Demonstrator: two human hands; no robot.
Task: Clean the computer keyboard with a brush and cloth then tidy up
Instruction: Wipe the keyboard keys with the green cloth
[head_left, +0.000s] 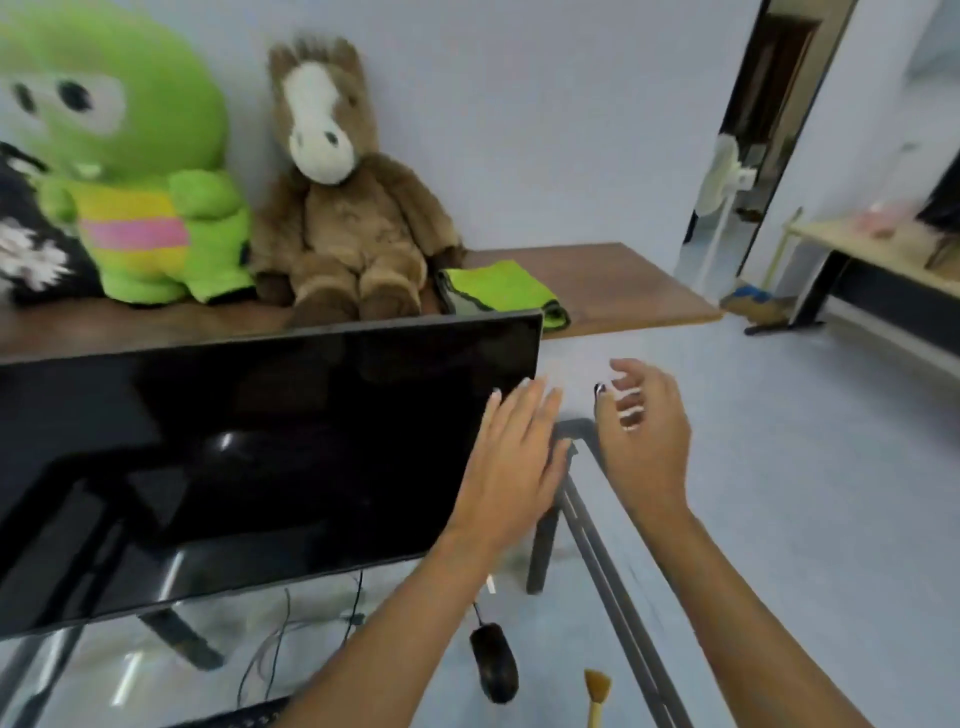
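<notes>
- Keyboard (244, 719): only a dark sliver shows at the bottom edge of the view, on the glass desk (618, 561), partly behind the left forearm.
- Monitor (260, 467): dark and switched off, filling the left half above the glass desk.
- Green plush (135, 182) and brown horse plush (337, 197): sitting side by side on the wooden shelf (623, 291) behind the monitor.
- Cloth (498, 291): green, folded, lying on the shelf just right of the horse plush.
- Left hand (514, 467): raised by the monitor's right edge, grip flat and spread, holding nothing.
- Mouse (493, 662): black, on the glass near the bottom.
- Brush (596, 696): tan bristles pointing up, just right of the mouse.
- Right hand (644, 436): raised beside the left, fingers loosely curled, grip empty.
</notes>
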